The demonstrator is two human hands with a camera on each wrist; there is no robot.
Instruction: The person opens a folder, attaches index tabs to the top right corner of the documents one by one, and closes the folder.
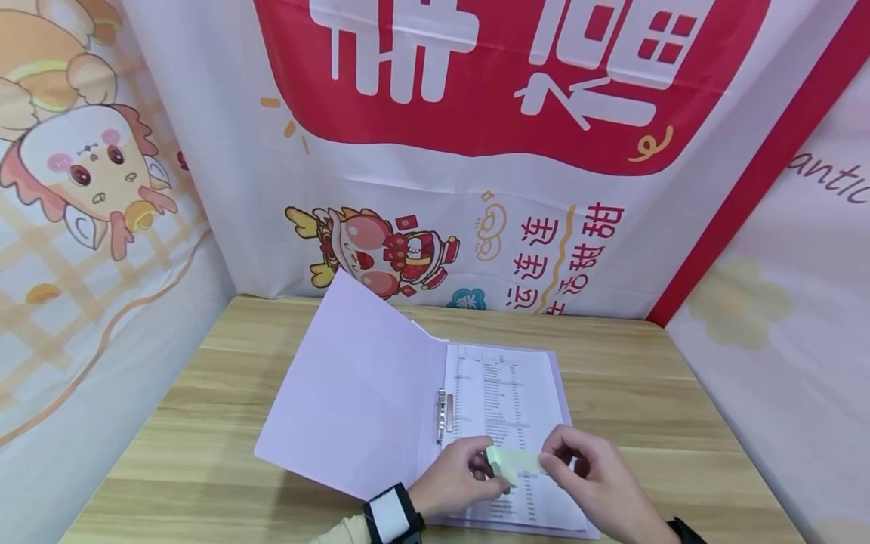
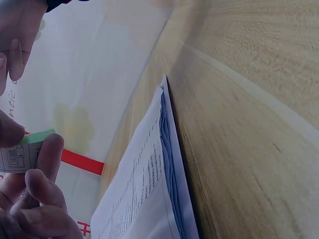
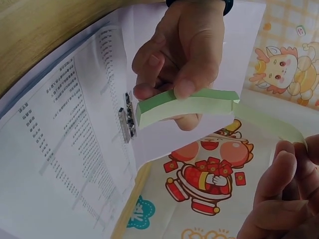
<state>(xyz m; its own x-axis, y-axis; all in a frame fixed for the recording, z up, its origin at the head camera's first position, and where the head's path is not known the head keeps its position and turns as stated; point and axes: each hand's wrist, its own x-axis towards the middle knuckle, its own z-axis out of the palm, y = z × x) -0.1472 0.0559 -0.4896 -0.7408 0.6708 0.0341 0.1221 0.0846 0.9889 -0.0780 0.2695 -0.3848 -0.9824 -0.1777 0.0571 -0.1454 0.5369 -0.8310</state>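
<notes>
Holding a pale green sticky-note pad [image 1: 511, 462] between both hands, the person works low over the near edge of the counter [image 1: 204, 453]. Left hand [image 1: 457, 477]: thumb on top of the pad, fingers curled under it, clamped on the pad's left part. Right hand [image 1: 593, 476]: fingertips pinching a single green sheet [image 3: 271, 123] at the pad's right end; in the right wrist view this sheet curves away from the block toward the right fingers [image 3: 284, 174], attached at one edge.

Orientation: the pad's long axis runs roughly left to right across the person in the head view, one end toward each hand. It is lifted off the paper below, not lying on it. A printed label side of the pad shows in the left wrist view, too small to read.

Under the hands: a lilac folder [image 1: 353, 393] lying open on the counter, its left cover raised at an angle and pointing toward the back wall. The right half carries a printed sheet [image 1: 503, 393] of fine text in rows, held by a metal clip [image 1: 443, 414] at the spine. The hands and pad cover the lower part of that sheet.

Surroundings: cartoon banner [image 1: 476, 113] in red and white behind the counter, printed cloth panels at both sides. A dark wrist strap [image 1: 393, 515] sits on the left forearm.
</notes>
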